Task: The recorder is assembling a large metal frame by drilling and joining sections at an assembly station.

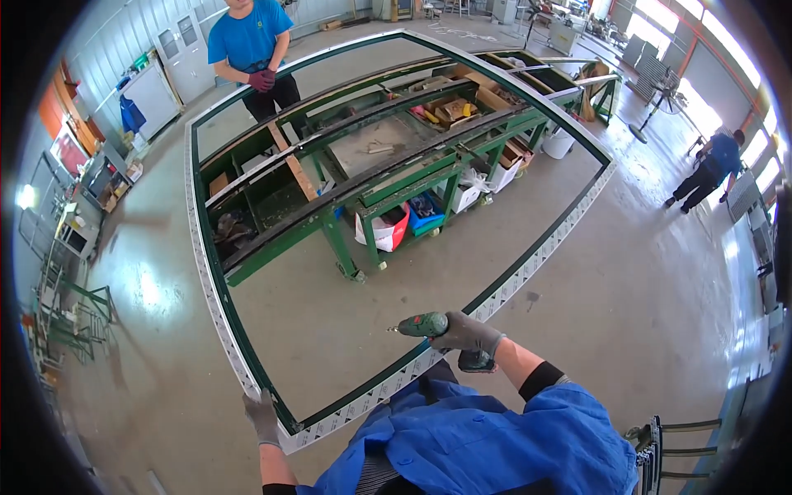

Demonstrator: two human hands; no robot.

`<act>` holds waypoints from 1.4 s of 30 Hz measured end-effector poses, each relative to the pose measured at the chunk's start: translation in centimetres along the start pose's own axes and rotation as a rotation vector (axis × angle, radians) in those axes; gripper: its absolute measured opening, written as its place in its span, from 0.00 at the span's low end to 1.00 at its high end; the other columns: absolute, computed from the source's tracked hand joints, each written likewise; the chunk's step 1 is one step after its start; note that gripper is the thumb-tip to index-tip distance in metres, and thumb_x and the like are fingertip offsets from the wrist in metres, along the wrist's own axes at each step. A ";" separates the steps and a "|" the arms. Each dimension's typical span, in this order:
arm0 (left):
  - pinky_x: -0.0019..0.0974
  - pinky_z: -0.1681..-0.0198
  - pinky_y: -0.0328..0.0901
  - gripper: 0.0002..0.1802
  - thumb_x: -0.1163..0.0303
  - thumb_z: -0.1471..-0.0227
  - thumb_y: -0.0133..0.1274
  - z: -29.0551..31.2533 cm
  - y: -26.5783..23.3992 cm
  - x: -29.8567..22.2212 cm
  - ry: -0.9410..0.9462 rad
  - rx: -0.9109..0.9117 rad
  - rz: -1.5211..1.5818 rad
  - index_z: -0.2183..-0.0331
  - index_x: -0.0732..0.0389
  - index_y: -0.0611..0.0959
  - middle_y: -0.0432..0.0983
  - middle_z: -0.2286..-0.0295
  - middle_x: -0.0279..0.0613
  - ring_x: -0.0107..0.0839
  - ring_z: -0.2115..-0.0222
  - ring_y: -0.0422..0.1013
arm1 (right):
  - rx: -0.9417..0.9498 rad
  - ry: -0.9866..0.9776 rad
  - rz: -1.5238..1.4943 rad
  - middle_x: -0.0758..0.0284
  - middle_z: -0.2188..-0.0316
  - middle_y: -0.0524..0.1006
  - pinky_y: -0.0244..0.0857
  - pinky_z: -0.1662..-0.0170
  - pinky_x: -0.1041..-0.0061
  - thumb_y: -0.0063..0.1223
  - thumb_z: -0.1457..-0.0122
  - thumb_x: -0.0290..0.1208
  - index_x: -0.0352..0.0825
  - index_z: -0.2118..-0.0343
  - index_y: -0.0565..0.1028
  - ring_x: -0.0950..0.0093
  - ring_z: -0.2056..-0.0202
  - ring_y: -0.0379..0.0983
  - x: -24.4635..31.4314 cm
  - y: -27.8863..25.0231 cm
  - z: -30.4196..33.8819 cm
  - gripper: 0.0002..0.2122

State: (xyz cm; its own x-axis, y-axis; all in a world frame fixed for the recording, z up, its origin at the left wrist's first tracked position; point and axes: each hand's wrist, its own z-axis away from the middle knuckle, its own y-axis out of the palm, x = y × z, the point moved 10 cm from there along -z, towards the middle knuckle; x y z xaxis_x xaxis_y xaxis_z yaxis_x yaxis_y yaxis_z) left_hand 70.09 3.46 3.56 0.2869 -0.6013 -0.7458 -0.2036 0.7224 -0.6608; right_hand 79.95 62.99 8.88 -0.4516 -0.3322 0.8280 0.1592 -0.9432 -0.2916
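- Holding a large pale frame (216, 318) with a dark green inner edge, left hand (262, 417) on its near left corner.
- Gripping a green and black drill (422, 324) in the right hand (468, 332), at the frame's near edge, bit pointing left.
- Wearing grey gloves and a blue jacket (487, 437).
- Looking through the frame onto a long green desk (410, 183) with compartments, with a red and white bag (384, 229) and a blue bin (425, 216) beneath.
- Facing a co-worker (247, 41) at the far left, in a blue shirt and dark red gloves.
- Seeing, to the far right, a standing fan (664, 95) and another person (716, 165) in dark clothes.
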 end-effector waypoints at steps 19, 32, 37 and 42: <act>0.52 0.49 0.71 0.38 0.44 0.44 0.62 0.1 1.9 0.4 0.077 0.032 -0.305 0.44 0.64 0.77 0.80 0.51 0.63 0.58 0.49 0.76 | 0.397 -0.662 0.352 0.63 0.46 0.76 0.70 0.44 0.67 0.67 0.43 0.19 0.34 0.36 0.64 0.72 0.46 0.74 17.6 -1.0 -9.3 0.33; 0.41 0.54 0.73 0.30 0.47 0.40 0.60 1.5 -1.2 0.7 -0.271 -0.075 -0.113 0.50 0.65 0.82 0.85 0.63 0.53 0.38 0.62 0.81 | 1.316 -0.552 0.578 0.67 0.63 0.84 0.75 0.54 0.71 0.77 0.50 0.28 0.32 0.51 0.73 0.76 0.60 0.82 14.3 18.5 -20.7 0.26; 0.32 0.59 0.73 0.29 0.55 0.37 0.61 1.9 -0.4 0.9 -0.314 -0.020 0.015 0.45 0.65 0.78 0.82 0.62 0.42 0.25 0.63 0.77 | 1.505 -0.048 0.316 0.63 0.59 0.85 0.76 0.49 0.65 0.69 0.47 0.21 0.33 0.50 0.80 0.71 0.58 0.83 11.5 21.4 -20.3 0.20; 0.31 0.63 0.73 0.28 0.57 0.39 0.65 1.8 -0.4 0.4 -0.372 -0.025 0.072 0.47 0.67 0.78 0.82 0.64 0.39 0.22 0.67 0.76 | 1.496 0.011 0.259 0.61 0.60 0.86 0.77 0.49 0.65 0.68 0.47 0.20 0.32 0.47 0.78 0.71 0.58 0.83 10.3 22.1 -20.9 0.22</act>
State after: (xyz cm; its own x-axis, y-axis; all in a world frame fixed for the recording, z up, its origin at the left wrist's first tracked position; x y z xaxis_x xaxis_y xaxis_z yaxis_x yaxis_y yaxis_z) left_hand 71.96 3.56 3.64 0.5900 -0.3806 -0.7121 -0.2576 0.7471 -0.6128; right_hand 60.42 38.75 0.99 -0.2777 -0.4903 0.8261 0.9470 0.0048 0.3212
